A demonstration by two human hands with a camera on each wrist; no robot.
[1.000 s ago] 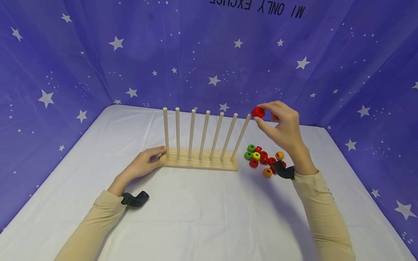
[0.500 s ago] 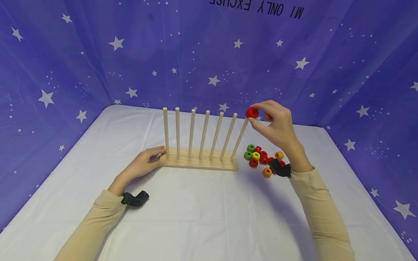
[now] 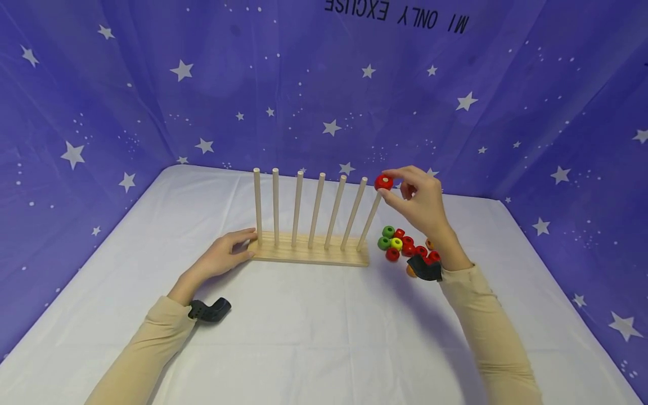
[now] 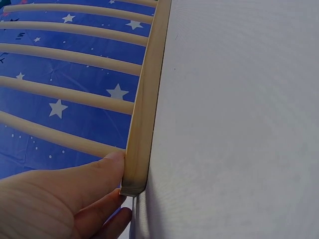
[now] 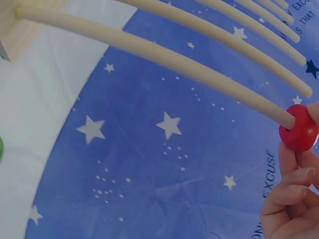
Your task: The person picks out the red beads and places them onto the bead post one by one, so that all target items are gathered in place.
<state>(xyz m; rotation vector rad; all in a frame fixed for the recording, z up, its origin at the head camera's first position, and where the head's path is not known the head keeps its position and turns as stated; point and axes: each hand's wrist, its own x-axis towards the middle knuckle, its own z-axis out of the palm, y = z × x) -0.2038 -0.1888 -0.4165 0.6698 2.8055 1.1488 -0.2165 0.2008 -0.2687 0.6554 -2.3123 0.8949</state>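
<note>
Pinching one red bead (image 3: 383,182) between thumb and forefinger, the right hand (image 3: 422,199) sets it on the tip of the rightmost of seven pegs (image 3: 371,214) on the wooden rack (image 3: 309,255). Left hand (image 3: 223,256), fingers loosely straight, rests against the rack's end. Loose beads (image 3: 400,245) lie just right of it on the worktop (image 3: 314,326): two green, one yellow, several red and orange, partly hidden.

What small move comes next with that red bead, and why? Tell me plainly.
Probably slide the red bead further down the rightmost peg and let go. The right hand pinches it with the peg's tip just entering its hole, and the left hand presses the wooden base, so the rack looks steady.
</note>
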